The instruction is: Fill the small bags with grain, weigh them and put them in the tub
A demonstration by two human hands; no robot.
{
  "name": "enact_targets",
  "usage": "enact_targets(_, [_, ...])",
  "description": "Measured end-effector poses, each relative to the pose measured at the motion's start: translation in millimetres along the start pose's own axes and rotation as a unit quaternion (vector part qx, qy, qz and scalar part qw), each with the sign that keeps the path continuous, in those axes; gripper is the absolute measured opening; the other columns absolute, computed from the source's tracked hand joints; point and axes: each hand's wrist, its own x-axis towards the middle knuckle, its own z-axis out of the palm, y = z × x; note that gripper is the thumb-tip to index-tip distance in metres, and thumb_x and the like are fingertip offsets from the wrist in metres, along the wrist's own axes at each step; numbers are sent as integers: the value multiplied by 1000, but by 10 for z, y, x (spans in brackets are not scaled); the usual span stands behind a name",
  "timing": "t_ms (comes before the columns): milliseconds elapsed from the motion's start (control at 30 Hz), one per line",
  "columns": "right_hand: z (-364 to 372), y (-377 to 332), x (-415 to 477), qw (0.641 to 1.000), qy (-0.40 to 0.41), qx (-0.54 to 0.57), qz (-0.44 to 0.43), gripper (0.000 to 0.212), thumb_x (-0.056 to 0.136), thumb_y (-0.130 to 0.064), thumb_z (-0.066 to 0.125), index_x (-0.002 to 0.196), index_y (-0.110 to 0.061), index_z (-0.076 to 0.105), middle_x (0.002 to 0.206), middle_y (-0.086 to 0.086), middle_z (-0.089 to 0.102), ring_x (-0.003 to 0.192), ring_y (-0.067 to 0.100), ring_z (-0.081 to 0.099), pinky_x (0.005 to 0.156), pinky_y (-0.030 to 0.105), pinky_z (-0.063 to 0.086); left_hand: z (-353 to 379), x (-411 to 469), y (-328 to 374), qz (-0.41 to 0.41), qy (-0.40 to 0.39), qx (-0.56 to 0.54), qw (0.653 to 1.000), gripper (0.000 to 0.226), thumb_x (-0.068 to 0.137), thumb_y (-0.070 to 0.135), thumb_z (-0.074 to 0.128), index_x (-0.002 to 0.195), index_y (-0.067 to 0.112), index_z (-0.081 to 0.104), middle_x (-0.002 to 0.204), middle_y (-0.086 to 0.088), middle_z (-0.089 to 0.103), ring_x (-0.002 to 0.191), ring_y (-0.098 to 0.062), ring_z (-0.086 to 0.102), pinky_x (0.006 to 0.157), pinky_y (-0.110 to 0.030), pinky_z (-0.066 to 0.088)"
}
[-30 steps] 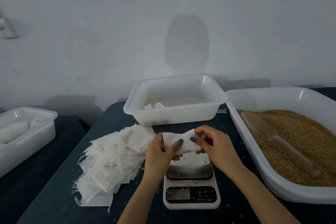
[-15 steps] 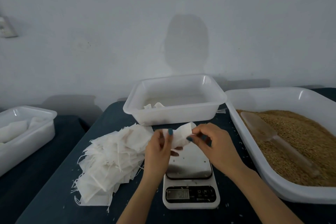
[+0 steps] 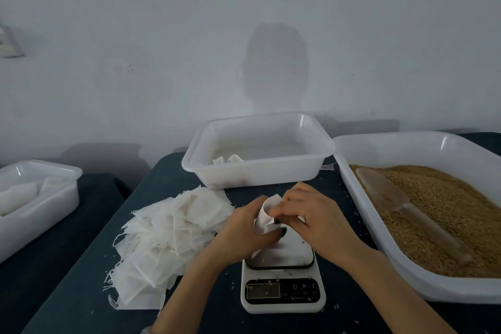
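Over the scale (image 3: 287,255), one small bag (image 3: 266,215)

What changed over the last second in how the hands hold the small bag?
The left hand and right hand closed together above the scale. The small bag, earlier stretched flat between them, is now bunched upright between their fingers. Both hands kept their grip. The bag pile, tub and scoop in the grain stayed put.

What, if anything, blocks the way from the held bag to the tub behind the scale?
Nothing visible. The left hand and right hand hold the small bag over the scale; only bare tabletop separates it from the open tub.
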Motion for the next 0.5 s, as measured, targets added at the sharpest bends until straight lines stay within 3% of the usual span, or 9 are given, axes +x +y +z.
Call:
enact_targets(133, [-148,-56,34,1000,-10,6,13,16,83,-33,71,97,-40,73,95,-22,63,94,-3,50,78,13,43,28,-14,-27,5,-5,9,1000,28,86,34,69,111,27,57,98,11,67,92,-10,64,86,-39,53])
enact_targets(233, [-369,25,100,997,-18,-23,65,14,87,-43,60,100,-48,66,98,-29,57,96,-9,50,76,12,42,25,-24,-66,-7,32,30,999,22,86,41,65,102,30,54,91,10,65,84,-8,61,80,-37,53])
enact_targets(333, [-673,331,155,984,-51,-76,153,16,94,-37,54,106,-47,58,101,-30,51,89,-10,52,72,12,40,-2,-27,-99,-10,57,34,998,19,86,42,64,94,28,53,86,10,64,79,-8,59,75,-34,51])
enact_targets(433, [-957,824,101,931,-74,-175,312,14,98,-28,49,110,-24,55,108,-6,57,90,11,56,73,28,47,-34,-14,-119,-25,86,10,996,16,88,34,66,97,27,56,91,10,67,85,-9,63,78,-33,54])
enact_targets(500, [-1101,1099,17,858,-182,-262,402,26,97,-31,51,113,-11,52,107,6,58,90,20,57,80,32,50,-39,-7,-123,-32,108,-7,994,14,89,30,67,97,25,57,91,8,67,85,-10,63,77,-31,54])
